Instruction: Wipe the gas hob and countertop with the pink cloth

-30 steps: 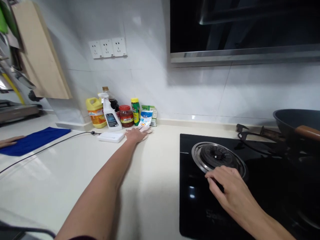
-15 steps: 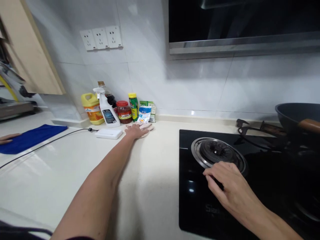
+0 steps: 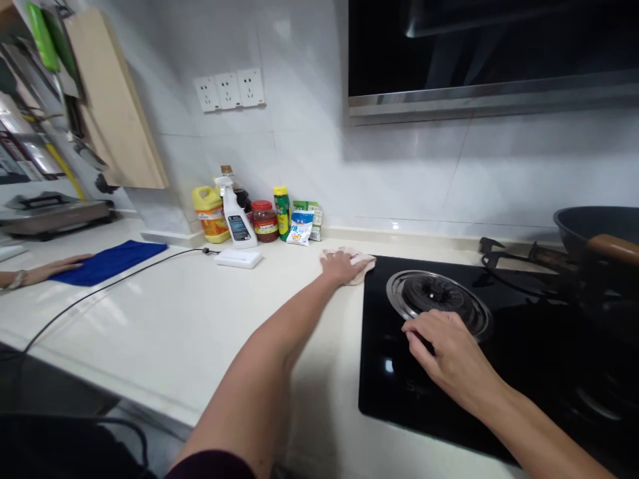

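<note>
My left hand (image 3: 340, 267) lies spread over a pale pinkish cloth (image 3: 365, 267), pressing it onto the white countertop (image 3: 214, 319). The cloth reaches the back left corner of the black glass cooktop (image 3: 384, 392). Over the front of the cooktop's left burner (image 3: 432, 293) hovers my right hand (image 3: 449, 352), its fingers loosely curled and the thumb tip close to the index finger. Nothing shows in it.
Along the wall stand a yellow jug (image 3: 212, 216), a white spray bottle (image 3: 238, 219), a red-lidded jar (image 3: 264, 223), a green bottle (image 3: 282, 216) and a blue-white packet (image 3: 300, 227). A white box (image 3: 238, 259) has a cable. A wok (image 3: 594, 223) sits right. Another person's hand (image 3: 60, 266) touches a blue cloth (image 3: 120, 261).
My left hand has slid the pale cloth rightward, from in front of the packets to the cooktop's edge. The right hand stays over the burner. The view has shifted left.
</note>
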`<state>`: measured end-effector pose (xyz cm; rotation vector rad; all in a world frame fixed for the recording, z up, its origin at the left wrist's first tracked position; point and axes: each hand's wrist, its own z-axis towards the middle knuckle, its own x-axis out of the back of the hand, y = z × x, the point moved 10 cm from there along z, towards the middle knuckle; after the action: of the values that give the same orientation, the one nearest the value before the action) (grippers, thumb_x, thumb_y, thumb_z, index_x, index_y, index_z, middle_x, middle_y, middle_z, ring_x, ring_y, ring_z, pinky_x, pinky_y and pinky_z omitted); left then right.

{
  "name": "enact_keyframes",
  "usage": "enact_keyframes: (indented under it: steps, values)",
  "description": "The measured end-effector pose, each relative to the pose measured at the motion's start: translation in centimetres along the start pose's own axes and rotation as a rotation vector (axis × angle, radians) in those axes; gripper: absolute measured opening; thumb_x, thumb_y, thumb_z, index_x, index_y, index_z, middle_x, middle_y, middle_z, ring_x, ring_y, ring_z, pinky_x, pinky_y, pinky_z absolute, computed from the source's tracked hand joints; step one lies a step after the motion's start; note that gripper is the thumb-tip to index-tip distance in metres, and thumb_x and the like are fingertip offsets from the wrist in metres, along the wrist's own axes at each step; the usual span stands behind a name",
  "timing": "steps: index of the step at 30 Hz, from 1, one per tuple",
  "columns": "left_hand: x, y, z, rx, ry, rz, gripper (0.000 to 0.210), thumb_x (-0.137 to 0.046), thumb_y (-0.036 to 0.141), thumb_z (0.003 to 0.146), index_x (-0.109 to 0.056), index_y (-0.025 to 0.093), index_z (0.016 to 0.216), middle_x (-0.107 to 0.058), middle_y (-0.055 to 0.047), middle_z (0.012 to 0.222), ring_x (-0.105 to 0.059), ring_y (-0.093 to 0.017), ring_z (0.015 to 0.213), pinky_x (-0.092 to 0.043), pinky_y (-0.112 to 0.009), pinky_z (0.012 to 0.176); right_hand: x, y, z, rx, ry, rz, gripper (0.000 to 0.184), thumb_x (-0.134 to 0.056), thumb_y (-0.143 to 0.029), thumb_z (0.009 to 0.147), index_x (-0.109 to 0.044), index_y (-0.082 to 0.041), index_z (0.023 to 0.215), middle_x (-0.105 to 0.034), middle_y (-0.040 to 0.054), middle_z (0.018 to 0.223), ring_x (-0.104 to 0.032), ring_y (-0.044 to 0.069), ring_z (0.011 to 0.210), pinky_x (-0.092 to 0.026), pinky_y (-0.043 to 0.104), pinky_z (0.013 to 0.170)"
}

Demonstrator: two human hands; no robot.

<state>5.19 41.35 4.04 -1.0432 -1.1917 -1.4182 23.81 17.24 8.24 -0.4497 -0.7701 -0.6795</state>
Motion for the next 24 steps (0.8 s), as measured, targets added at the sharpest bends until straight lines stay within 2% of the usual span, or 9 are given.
enact_keyframes:
  steps: [2,5,8,13,18,21,24]
  values:
    - [-0.2,1.9,-1.4,-0.053,0.003,-0.015,0.08,-0.025,0.081,0.086,-0.05,0.032,0.143,-0.039,-0.008,0.16,-0.032,-0.042,0.144,-0.024,-0.058,0.114,0.0,0.4,0.0,-0.014,0.013,-0.008,0.015,-0.051,-0.022,0.096,-0.066,-0.022,0.095,-0.068,0.001,0.083,-0.059,0.017,0.079,-0.036,0.035,0.079]
    - [0.1,2.6,-4.7,-0.114,0.004,-0.025,0.07,-0.029,0.071,0.092,-0.048,0.029,0.145,-0.038,-0.009,0.16,-0.034,-0.039,0.143,-0.025,-0.057,0.114,0.4,1.2,0.0,-0.045,0.045,-0.017,0.016,-0.051,-0.023,0.096,-0.066,-0.022,0.095,-0.069,0.0012,0.084,-0.06,0.017,0.078,-0.037,0.036,0.081]
    - [0.8,2.3,-9.1,-0.158,0.006,-0.018,0.067,-0.035,0.067,0.092,-0.047,0.027,0.145,-0.043,-0.01,0.157,-0.034,-0.039,0.142,-0.027,-0.058,0.113,0.6,2.0,0.0,-0.069,0.063,-0.042,0.017,-0.05,-0.024,0.094,-0.067,-0.022,0.093,-0.07,0.0023,0.084,-0.061,0.018,0.078,-0.037,0.036,0.08]
    - [2.5,2.2,-18.3,-0.226,0.012,-0.006,0.065,-0.046,0.067,0.088,-0.051,0.03,0.14,-0.05,-0.011,0.149,-0.041,-0.038,0.137,-0.036,-0.057,0.109,0.8,3.3,-0.2,-0.117,0.112,-0.118,0.02,-0.05,-0.027,0.092,-0.07,-0.022,0.092,-0.071,0.0038,0.084,-0.062,0.021,0.08,-0.037,0.036,0.079]
    - [4.3,2.1,-27.4,-0.319,-0.004,-0.056,0.059,-0.056,0.063,0.085,-0.056,0.031,0.135,-0.051,-0.008,0.149,-0.04,-0.039,0.139,-0.038,-0.06,0.108,0.0,2.7,-0.5,-0.11,0.076,-0.167,0.02,-0.05,-0.024,0.092,-0.069,-0.021,0.091,-0.071,0.0034,0.085,-0.061,0.021,0.081,-0.035,0.036,0.079]
    - [5.0,1.4,-31.4,-0.342,0.014,-0.073,0.058,-0.061,0.064,0.082,-0.058,0.032,0.131,-0.049,-0.007,0.153,-0.037,-0.038,0.142,-0.035,-0.059,0.11,-0.6,1.7,-0.6,-0.06,0.048,-0.204,0.02,-0.049,-0.023,0.093,-0.069,-0.02,0.092,-0.071,0.0041,0.087,-0.059,0.021,0.083,-0.033,0.037,0.08]
    - [5.3,0.1,-33.7,-0.327,0.012,-0.077,0.059,-0.067,0.061,0.079,-0.059,0.032,0.13,-0.049,-0.005,0.153,-0.036,-0.036,0.143,-0.035,-0.055,0.111,-1.0,0.9,-0.7,-0.008,0.013,-0.264,0.02,-0.05,-0.023,0.094,-0.069,-0.019,0.093,-0.07,0.0058,0.087,-0.057,0.021,0.085,-0.032,0.037,0.08]
